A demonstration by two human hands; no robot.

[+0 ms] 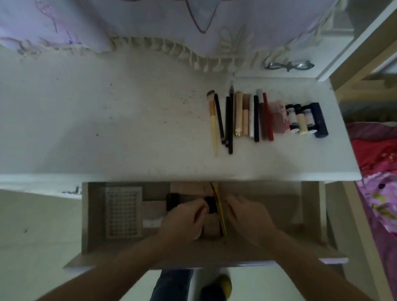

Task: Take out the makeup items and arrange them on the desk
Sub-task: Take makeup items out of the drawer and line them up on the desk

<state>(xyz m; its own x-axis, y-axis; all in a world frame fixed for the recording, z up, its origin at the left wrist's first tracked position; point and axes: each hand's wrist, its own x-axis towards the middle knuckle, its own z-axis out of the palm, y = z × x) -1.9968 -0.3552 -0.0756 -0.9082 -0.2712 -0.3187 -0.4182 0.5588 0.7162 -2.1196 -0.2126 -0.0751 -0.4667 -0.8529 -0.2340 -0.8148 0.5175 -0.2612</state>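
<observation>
Both hands reach into the open drawer [309, 227] below the desk top [101, 121]. My left hand [184, 219] has its fingers curled and pinches the edge of a small black item [211, 205]. My right hand [246, 219] lies beside it with fingers fairly straight, their tips at a yellow-and-black pencil [218, 205] that lies between the hands. A second black item [172, 202] sits left of my left hand. On the desk's right side lies a row of makeup: a brush [212, 118], dark pencils, beige tubes, a red pen [268, 117], small bottles [299, 120] and a dark blue box [319, 120].
A clear gridded box [123, 212] fills the drawer's left part. Glasses [288, 65] lie at the desk's back right by a fringed curtain [154, 19]. A bed with a pink flowered cover [384, 175] stands to the right. My legs show below the drawer front.
</observation>
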